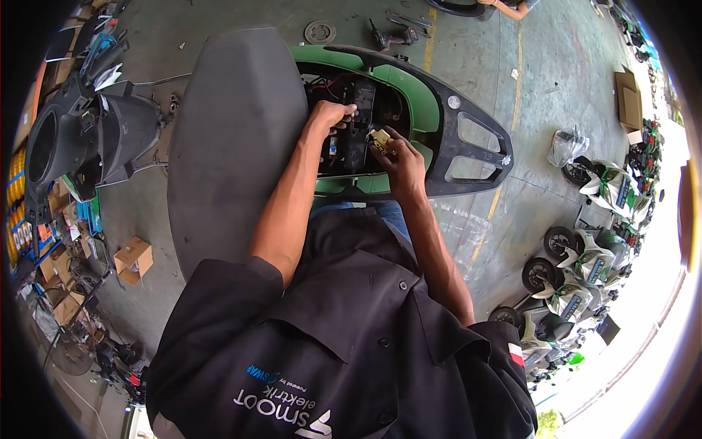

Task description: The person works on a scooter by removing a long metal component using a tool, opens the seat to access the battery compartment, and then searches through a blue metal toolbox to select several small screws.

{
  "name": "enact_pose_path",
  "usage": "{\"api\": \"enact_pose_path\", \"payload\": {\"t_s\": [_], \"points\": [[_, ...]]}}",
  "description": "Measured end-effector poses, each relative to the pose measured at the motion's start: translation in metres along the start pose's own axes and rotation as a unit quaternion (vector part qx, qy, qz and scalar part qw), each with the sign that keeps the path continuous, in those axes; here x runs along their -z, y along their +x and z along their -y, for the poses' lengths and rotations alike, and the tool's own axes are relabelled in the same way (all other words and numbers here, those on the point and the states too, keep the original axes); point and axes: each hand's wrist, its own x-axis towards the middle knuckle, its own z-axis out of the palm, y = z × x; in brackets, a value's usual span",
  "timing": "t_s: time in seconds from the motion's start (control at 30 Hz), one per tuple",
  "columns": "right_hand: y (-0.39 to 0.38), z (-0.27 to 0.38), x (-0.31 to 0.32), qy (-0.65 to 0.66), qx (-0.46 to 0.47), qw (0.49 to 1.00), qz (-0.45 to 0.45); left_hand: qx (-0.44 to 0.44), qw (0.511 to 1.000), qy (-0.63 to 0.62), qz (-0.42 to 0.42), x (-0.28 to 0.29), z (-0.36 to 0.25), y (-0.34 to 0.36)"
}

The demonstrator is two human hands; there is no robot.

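A scooter's green rear body (418, 91) lies before me, with its dark storage bay uncovered under the seat. My right hand (404, 162) grips a small pale yellow, block-shaped part (381, 139) above the bay's right side. Over the bay's left part, my left hand (330, 117) is closed, thumb and forefinger together. What it holds, if anything, is too small to make out. Inside the bay are a black upright panel (361, 102), thin wires and a small blue-and-white labelled item (333, 146) below my left hand.
The large black seat (238, 139) stands left of the bay. A black rear rack (482, 150) juts out to the right. On the floor beyond lie a cordless drill (387, 36) and a round disc (320, 32). Parked scooters (585, 282) line the right; another person's arm (512, 9) shows far off.
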Motion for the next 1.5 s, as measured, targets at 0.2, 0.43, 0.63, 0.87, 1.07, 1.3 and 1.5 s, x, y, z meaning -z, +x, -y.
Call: {"api": "enact_pose_path", "payload": {"t_s": [0.2, 0.43, 0.63, 0.87, 1.07, 1.3, 1.5], "points": [[0.027, -0.033, -0.001, -0.116, 0.035, 0.992, -0.016, 0.012, 0.999, -0.034, 0.001, 0.001, 0.002, -0.001], [0.049, -0.059, -0.011, 0.194, -0.089, 0.969, -0.123, 0.041, 0.992, -0.115, 0.022, -0.005, -0.001, 0.001], [0.051, -0.064, -0.028, 0.123, 0.022, 0.984, -0.129, 0.042, 0.994, -0.101, 0.026, 0.0, 0.0, 0.0], [0.07, -0.087, -0.021, 0.068, 0.06, 0.989, -0.117, 0.041, 0.994, -0.097, 0.034, -0.003, 0.002, 0.006], [0.069, -0.091, -0.023, -0.057, 0.081, 0.989, -0.113, 0.041, 0.993, -0.103, 0.041, 0.0, 0.006, 0.009], [0.066, -0.09, -0.023, -0.077, 0.096, 0.986, -0.115, 0.043, 0.992, -0.108, 0.044, -0.003, 0.006, 0.01], [0.062, -0.087, -0.028, -0.145, 0.113, 0.973, -0.138, 0.025, 0.991, -0.123, 0.049, -0.005, 0.008, 0.007]]}}
